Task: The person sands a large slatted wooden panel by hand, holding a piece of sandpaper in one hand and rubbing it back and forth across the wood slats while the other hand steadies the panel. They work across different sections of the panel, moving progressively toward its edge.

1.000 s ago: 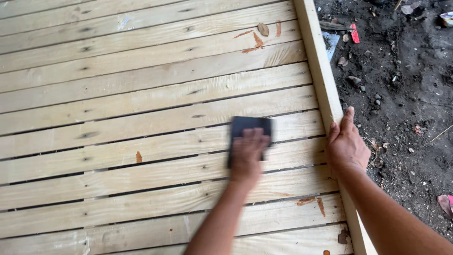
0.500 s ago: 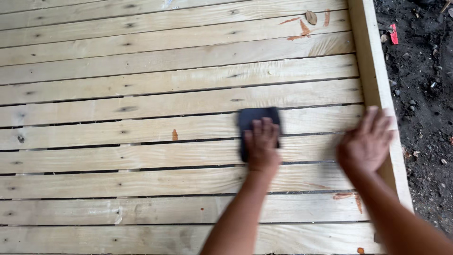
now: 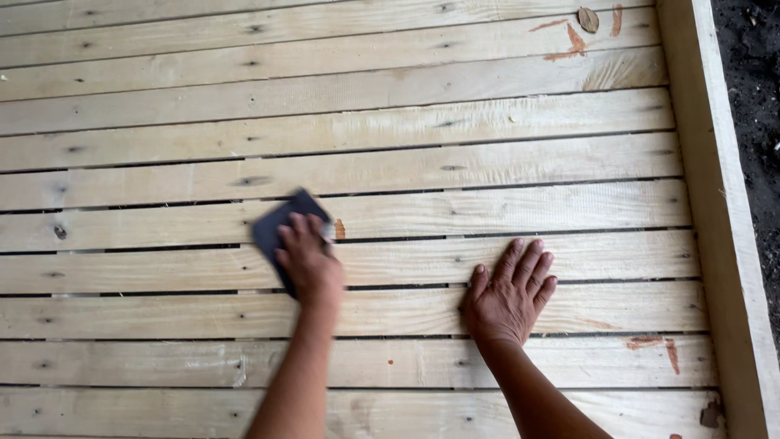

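Observation:
A pale wooden slatted panel (image 3: 455, 167) fills the view, its boards running left to right with thin gaps. My left hand (image 3: 309, 260) presses a dark square sanding pad (image 3: 280, 223) flat onto a board left of centre; the pad's far corner sticks out beyond my fingers. My right hand (image 3: 510, 294) lies flat, fingers spread, on the boards to the right, holding nothing. A small reddish mark (image 3: 340, 229) sits just right of the pad.
A raised wooden side rail (image 3: 715, 211) borders the panel on the right, with dark soil (image 3: 760, 97) beyond it. Reddish stains (image 3: 573, 36) and a brown knot mark the far boards; more stains (image 3: 650, 345) lie near the right rail.
My left hand has slid the sanding pad leftward along the boards. My right hand has come off the side rail and now rests flat on the slats.

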`<action>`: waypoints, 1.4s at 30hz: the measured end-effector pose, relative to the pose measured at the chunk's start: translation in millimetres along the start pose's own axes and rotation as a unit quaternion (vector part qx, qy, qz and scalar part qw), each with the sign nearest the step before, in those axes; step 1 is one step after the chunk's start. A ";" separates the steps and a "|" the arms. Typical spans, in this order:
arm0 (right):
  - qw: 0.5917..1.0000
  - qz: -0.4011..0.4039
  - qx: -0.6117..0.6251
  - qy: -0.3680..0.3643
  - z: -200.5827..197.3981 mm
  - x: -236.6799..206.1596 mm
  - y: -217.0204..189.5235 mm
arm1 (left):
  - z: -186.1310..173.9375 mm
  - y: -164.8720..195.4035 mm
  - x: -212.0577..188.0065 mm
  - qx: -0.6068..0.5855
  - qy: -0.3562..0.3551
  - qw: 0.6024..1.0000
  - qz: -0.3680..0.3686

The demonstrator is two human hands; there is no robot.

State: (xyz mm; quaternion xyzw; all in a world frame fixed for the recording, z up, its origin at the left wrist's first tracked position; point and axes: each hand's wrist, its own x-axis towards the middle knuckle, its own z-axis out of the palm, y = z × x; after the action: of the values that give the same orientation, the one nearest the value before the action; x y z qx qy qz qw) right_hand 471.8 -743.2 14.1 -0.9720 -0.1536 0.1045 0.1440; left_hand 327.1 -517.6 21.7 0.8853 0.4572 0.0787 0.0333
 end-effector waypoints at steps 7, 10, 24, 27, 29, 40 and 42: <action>1.000 0.004 -0.013 0.014 5.0 -1.8 6.8 | 13.2 52.7 18.7 -0.112 -0.170 0.976 0.080; 1.000 0.002 -0.009 0.026 3.9 -0.5 7.1 | 9.2 59.0 54.3 -0.130 -0.132 0.979 0.084; 0.998 0.007 -0.035 0.053 9.3 -4.9 12.7 | 17.9 71.2 77.4 -0.134 -0.161 0.963 0.169; 0.998 0.005 -0.028 0.057 10.0 -4.0 14.2 | 12.7 83.8 101.5 -0.136 -0.143 0.969 0.149; 0.998 0.000 -0.030 0.059 10.1 -4.0 13.9 | -0.1 79.5 74.3 -0.141 -0.146 0.969 0.141; 0.998 0.005 -0.029 0.050 7.5 -7.0 13.8 | 5.9 38.1 37.8 -0.119 -0.209 0.957 0.164; 0.998 0.002 -0.045 0.051 8.3 -4.2 13.5 | 11.1 47.2 65.7 -0.128 -0.186 0.965 0.131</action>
State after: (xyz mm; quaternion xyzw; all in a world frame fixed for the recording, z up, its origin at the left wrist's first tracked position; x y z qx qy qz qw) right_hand 469.5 -754.8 2.7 -0.9819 -0.1488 0.0484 0.1070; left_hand 404.4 -491.3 24.0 0.9249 0.3090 -0.0256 0.2202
